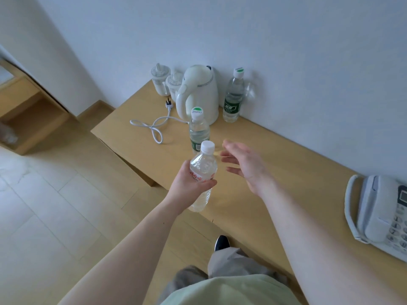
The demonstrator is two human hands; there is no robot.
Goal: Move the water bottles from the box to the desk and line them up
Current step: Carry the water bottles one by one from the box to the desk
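Observation:
My left hand (pixel 187 183) grips a clear water bottle with a white cap and red lettering (pixel 203 164) around its middle, held above the front edge of the wooden desk (pixel 275 164). My right hand (pixel 244 164) hovers open just to the right of that bottle, blurred, touching nothing. A green-labelled bottle (pixel 198 130) stands upright on the desk right behind the held one. A second green-labelled bottle (pixel 234 95) stands by the wall, to the right of the kettle. No box is in view.
A white kettle (pixel 199 93) with a looped cord (pixel 154 126) and two white cups (pixel 167 82) stand at the desk's far left. A white telephone (pixel 381 214) sits at the right edge. Pale floor lies to the left, with a low wooden shelf (pixel 28 115) beyond.

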